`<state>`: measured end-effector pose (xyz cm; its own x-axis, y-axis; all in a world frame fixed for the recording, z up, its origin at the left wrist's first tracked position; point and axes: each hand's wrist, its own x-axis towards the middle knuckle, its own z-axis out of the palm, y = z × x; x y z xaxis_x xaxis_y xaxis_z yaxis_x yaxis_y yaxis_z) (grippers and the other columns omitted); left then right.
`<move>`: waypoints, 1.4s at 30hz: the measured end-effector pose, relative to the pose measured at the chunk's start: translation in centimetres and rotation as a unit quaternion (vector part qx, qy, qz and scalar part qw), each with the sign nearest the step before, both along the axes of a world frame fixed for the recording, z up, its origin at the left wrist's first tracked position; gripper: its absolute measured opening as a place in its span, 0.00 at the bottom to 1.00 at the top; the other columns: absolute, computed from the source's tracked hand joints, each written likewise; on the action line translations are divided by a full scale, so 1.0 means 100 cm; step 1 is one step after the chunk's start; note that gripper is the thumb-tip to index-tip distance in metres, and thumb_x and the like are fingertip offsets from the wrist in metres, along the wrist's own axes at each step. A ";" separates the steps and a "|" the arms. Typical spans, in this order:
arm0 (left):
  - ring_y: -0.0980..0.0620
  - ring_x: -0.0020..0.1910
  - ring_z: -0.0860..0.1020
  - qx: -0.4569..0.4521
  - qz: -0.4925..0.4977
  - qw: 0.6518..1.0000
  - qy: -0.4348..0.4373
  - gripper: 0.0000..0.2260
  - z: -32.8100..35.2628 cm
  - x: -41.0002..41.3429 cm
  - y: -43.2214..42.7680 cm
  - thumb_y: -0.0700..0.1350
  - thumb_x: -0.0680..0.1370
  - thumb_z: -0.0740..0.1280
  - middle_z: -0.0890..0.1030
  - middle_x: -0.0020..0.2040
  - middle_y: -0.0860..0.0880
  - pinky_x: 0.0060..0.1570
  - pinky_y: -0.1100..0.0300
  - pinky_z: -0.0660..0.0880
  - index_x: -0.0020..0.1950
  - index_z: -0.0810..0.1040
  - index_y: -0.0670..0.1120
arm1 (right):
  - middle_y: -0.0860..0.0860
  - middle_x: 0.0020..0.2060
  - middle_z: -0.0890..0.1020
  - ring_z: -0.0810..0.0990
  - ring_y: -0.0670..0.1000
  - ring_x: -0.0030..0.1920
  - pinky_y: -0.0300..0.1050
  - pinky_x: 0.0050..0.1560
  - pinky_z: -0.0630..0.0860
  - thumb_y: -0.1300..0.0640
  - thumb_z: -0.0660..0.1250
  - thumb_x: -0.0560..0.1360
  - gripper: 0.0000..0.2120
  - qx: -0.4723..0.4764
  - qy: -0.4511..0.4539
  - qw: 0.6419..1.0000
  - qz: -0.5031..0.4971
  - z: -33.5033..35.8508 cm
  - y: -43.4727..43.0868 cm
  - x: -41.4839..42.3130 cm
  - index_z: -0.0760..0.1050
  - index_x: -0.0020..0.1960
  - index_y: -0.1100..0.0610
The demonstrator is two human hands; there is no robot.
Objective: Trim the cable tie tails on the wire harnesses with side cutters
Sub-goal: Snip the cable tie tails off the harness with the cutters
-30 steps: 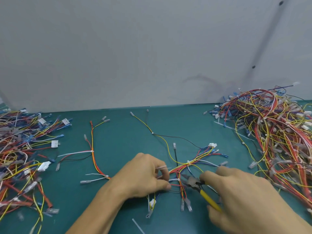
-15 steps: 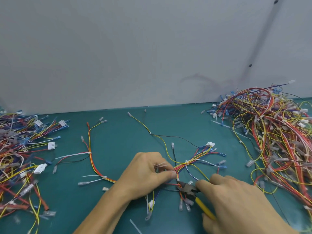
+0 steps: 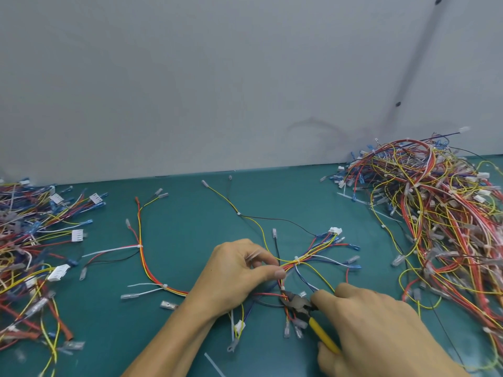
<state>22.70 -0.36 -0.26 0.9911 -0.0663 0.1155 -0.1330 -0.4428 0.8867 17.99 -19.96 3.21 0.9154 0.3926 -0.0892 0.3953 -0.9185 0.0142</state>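
Observation:
A wire harness (image 3: 313, 257) of red, yellow and blue wires lies spread on the green table (image 3: 190, 219), bound by small white cable ties. My left hand (image 3: 236, 276) pinches the bundle just left of a white tie, thumb and fingers curled round the wires. My right hand (image 3: 381, 330) grips the yellow-handled side cutters (image 3: 299, 306). Their dark jaws sit on the red and orange wires below my left thumb. White tie tails (image 3: 109, 251) stick out from the harness's left branch.
A big heap of harnesses (image 3: 441, 221) fills the right side of the table. Another heap (image 3: 30, 254) covers the left edge. A cut white tail (image 3: 215, 365) lies near the front edge. A grey wall (image 3: 245, 77) rises behind the table.
The cutter jaws have slid left and down onto the wires under my left thumb. My left hand has shifted its pinch slightly right along the bundle.

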 end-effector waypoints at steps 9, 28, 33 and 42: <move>0.61 0.42 0.80 0.062 -0.102 0.992 0.025 0.06 -0.001 0.002 0.005 0.44 0.70 0.76 0.81 0.40 0.59 0.47 0.63 0.75 0.43 0.85 0.54 | 0.46 0.46 0.64 0.73 0.52 0.60 0.47 0.40 0.63 0.40 0.58 0.71 0.22 0.010 0.004 1.000 -0.008 0.000 0.000 -0.001 0.59 0.63 0.43; 0.62 0.40 0.78 0.072 -0.096 0.993 0.014 0.02 -0.005 0.005 0.002 0.45 0.74 0.72 0.83 0.41 0.57 0.45 0.64 0.74 0.43 0.85 0.50 | 0.49 0.45 0.66 0.77 0.55 0.55 0.47 0.38 0.63 0.41 0.55 0.73 0.19 -0.025 -0.040 0.999 -0.025 0.002 0.004 -0.006 0.62 0.60 0.48; 0.60 0.39 0.78 0.065 -0.095 0.993 0.023 0.02 -0.005 0.005 0.003 0.46 0.74 0.72 0.82 0.40 0.57 0.42 0.63 0.73 0.42 0.84 0.50 | 0.49 0.46 0.65 0.76 0.55 0.56 0.47 0.39 0.63 0.40 0.55 0.74 0.20 -0.022 -0.045 0.998 -0.024 0.002 0.004 -0.007 0.61 0.62 0.48; 0.56 0.37 0.77 0.054 -0.095 0.993 0.036 0.03 -0.005 0.005 0.003 0.47 0.74 0.72 0.82 0.39 0.57 0.41 0.61 0.72 0.42 0.84 0.50 | 0.49 0.46 0.64 0.76 0.54 0.57 0.47 0.36 0.61 0.41 0.55 0.74 0.20 -0.030 -0.041 0.999 -0.021 0.005 0.006 -0.009 0.60 0.62 0.47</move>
<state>23.18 -0.05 -0.76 0.9651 -0.2605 0.0274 -0.1614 -0.5088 0.8456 17.08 -19.40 3.68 0.9358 0.3506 -0.0355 0.3524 -0.9305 0.1001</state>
